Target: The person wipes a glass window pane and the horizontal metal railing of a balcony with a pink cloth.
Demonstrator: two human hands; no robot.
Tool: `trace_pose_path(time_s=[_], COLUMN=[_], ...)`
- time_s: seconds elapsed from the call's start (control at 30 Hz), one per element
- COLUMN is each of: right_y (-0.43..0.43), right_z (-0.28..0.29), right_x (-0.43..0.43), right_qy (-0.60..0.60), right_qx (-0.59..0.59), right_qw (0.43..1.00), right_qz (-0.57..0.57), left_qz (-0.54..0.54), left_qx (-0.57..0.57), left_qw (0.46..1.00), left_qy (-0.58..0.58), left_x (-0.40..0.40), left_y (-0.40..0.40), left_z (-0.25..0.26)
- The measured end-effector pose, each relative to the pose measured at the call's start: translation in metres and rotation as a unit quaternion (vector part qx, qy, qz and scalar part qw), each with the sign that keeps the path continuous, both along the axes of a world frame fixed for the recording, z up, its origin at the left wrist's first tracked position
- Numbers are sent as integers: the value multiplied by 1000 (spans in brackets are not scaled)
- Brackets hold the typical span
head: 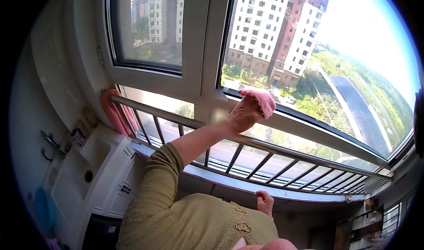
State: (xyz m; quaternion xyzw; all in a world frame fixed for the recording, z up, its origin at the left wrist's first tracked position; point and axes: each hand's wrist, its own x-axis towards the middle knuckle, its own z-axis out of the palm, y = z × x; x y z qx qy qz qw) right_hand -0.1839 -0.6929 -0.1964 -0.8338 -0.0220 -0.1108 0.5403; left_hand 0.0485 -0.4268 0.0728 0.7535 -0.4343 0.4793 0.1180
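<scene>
My left hand [246,114] grips a folded pink cloth [263,101] with a patterned edge. The arm reaches up over the metal guard rail [285,152]. The cloth is at the lower left corner of the large window pane [265,34], against its frame [318,135]; whether it presses on glass or frame is partly hidden by the hand. My right hand [265,202] hangs low beside my torso, inside the railing. Its fingers are curled in, and nothing shows in them.
A pink towel [116,114] drapes over the railing's left end. Left of me stand a white sink [71,177] with a faucet [53,144], a cup [78,136], a white cabinet [121,183] and a blue basin [44,208]. A smaller window sash [149,28] adjoins the large pane.
</scene>
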Motion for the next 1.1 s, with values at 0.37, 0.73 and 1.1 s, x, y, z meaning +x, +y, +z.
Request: trace_pose_path(time_s=[0.37,0.73,1.1], right_y=[16,97,177], right_z=[26,235,319], right_x=[9,70,128], right_qy=[-40,-255,-429], right_qx=[3,-2,-214], right_qw=[999,961,871], right_qz=[-5,111,104], left_qz=[137,-253,-438], left_qx=[-163,-504,-382], left_qw=[965,661,566], left_qy=[-150,494,585], left_x=[30,-21,-130], left_y=[82,30,75], left_z=[168,15,38])
